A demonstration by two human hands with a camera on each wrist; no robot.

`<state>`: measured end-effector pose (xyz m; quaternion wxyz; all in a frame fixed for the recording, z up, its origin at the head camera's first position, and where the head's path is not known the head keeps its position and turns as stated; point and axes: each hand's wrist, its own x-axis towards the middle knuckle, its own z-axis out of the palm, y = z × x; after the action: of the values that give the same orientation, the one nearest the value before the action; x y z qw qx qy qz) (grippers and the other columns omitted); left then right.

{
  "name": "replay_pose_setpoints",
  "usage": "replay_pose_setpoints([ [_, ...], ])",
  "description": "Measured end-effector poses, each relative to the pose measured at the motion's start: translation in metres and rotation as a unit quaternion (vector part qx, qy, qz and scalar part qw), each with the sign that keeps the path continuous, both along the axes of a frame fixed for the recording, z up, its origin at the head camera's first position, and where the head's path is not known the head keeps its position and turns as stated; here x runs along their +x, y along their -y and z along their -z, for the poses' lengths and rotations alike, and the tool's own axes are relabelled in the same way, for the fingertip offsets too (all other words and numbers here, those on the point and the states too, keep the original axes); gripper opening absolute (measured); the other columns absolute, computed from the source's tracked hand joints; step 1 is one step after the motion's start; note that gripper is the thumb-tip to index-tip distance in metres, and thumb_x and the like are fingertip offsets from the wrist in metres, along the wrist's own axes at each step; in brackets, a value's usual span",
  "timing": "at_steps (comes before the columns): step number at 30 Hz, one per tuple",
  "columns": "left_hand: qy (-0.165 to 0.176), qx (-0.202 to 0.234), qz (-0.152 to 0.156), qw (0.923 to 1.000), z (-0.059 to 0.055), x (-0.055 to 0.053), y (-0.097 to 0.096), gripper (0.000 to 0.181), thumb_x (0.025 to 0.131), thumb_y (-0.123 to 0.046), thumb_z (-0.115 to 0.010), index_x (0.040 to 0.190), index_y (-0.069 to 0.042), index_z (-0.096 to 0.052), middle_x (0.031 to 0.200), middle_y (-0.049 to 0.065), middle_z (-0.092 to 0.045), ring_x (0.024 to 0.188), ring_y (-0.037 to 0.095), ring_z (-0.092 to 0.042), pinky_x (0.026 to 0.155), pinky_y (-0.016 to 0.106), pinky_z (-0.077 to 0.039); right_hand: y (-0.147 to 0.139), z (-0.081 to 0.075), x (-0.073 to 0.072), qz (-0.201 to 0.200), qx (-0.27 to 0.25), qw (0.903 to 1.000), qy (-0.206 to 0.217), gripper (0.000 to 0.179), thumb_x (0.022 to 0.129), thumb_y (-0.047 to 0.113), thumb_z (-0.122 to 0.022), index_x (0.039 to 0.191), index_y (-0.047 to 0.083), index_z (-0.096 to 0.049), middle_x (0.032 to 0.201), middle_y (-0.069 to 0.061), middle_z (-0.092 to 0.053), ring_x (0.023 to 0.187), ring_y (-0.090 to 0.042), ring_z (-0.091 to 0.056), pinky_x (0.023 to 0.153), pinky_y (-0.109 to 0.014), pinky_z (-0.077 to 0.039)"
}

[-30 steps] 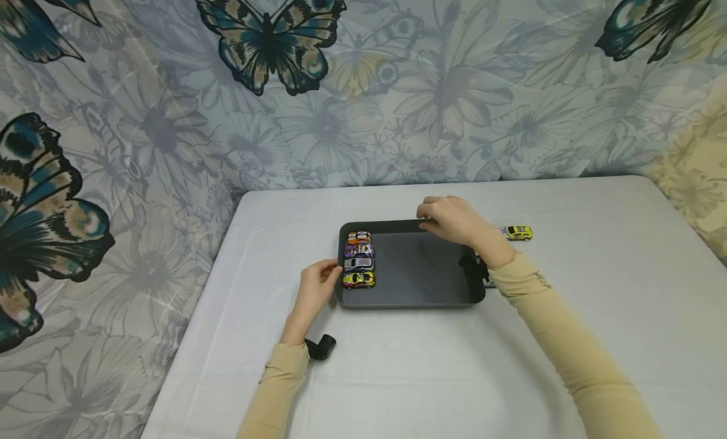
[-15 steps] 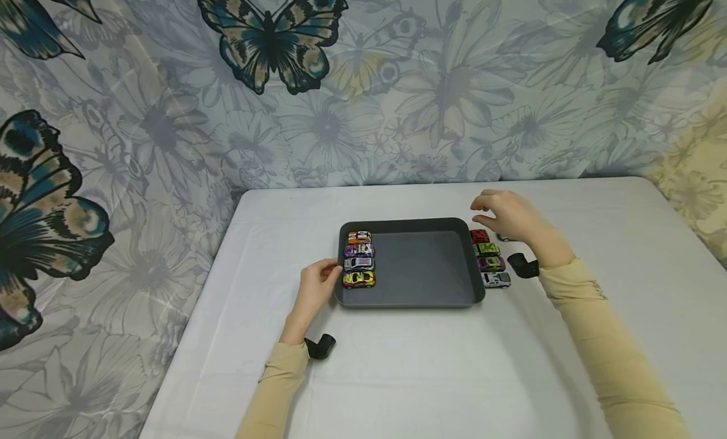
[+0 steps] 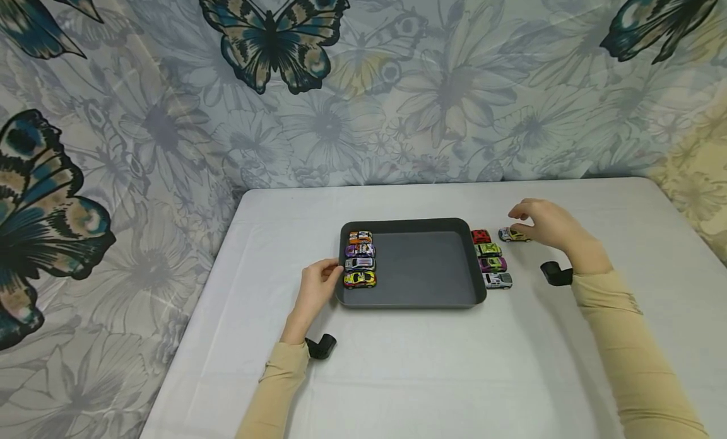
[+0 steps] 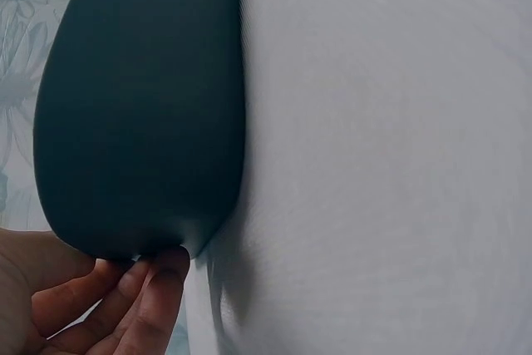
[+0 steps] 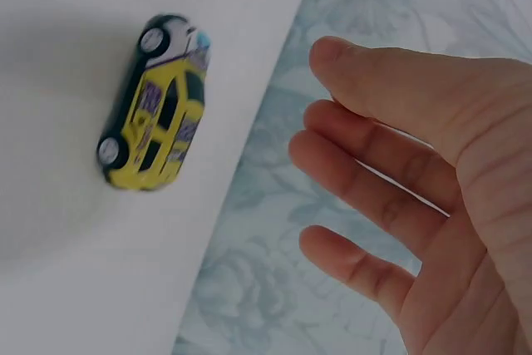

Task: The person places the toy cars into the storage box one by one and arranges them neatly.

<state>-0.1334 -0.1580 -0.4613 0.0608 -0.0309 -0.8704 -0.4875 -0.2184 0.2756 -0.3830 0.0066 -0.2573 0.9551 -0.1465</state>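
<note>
A dark grey baking tray (image 3: 423, 269) lies on the table, with several toy cars in a column along its left side, including a yellow one (image 3: 360, 279). My left hand (image 3: 317, 286) holds the tray's left edge; in the left wrist view its curled fingers (image 4: 158, 305) meet the tray's end wall (image 4: 141, 122). My right hand (image 3: 548, 224) hovers by a yellow toy car (image 5: 158, 106) lying right of the tray. Its fingers are apart, loosely bent, with nothing between them. In the head view this hand partly covers that car's right end.
Right of the tray stands another column of toy cars: red (image 3: 481, 236), green (image 3: 488, 250), purple (image 3: 492, 264) and silver (image 3: 497, 280). White cloth covers the table (image 3: 409, 369). A butterfly-patterned fabric (image 3: 363, 130) hangs behind the far edge.
My right hand has moved right from above the tray's far edge, past the right column of cars, to the yellow car. The left hand and the tray stay put.
</note>
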Motion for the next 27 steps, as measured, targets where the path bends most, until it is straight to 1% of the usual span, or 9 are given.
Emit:
replay_pose_setpoints([
  [3,-0.002,-0.004,0.0,1.0,0.0,0.0,0.0,0.022,0.089,-0.005,-0.061,0.105,0.009,-0.065,0.092,0.019,-0.067,0.078,0.024,-0.064,0.068,0.029,-0.055,-0.008,0.002,0.0,0.008,0.002,0.9999,0.007,0.025,0.08,0.001,-0.069,0.1,-0.012,-0.063,0.094,-0.023,-0.063,0.085,-0.036,-0.058,0.075,-0.05,-0.047],
  [10,0.002,-0.007,-0.001,1.0,0.001,-0.002,0.001,0.022,0.089,-0.005,-0.061,0.105,0.009,-0.065,0.092,0.018,-0.067,0.078,0.023,-0.063,0.068,0.029,-0.055,-0.019,0.009,0.0,0.013,0.0,0.9999,0.004,0.024,0.079,0.002,-0.07,0.098,-0.011,-0.064,0.092,-0.022,-0.064,0.085,-0.037,-0.059,0.075,-0.051,-0.048],
  [15,-0.001,-0.008,0.003,1.0,0.002,-0.002,0.001,0.021,0.089,-0.005,-0.061,0.105,0.008,-0.065,0.091,0.017,-0.067,0.077,0.023,-0.063,0.067,0.029,-0.055,-0.025,0.015,-0.001,0.017,0.002,0.9996,0.021,0.024,0.08,0.002,-0.069,0.098,-0.012,-0.063,0.092,-0.023,-0.063,0.085,-0.038,-0.058,0.076,-0.052,-0.047],
  [27,0.003,-0.001,0.004,1.0,-0.001,-0.001,0.001,0.023,0.089,-0.005,-0.061,0.106,0.01,-0.064,0.093,0.019,-0.067,0.079,0.025,-0.064,0.069,0.031,-0.055,-0.032,0.027,-0.005,0.022,-0.009,0.9991,0.036,0.025,0.079,0.0,-0.067,0.1,-0.013,-0.062,0.094,-0.025,-0.063,0.087,-0.038,-0.058,0.078,-0.053,-0.046],
])
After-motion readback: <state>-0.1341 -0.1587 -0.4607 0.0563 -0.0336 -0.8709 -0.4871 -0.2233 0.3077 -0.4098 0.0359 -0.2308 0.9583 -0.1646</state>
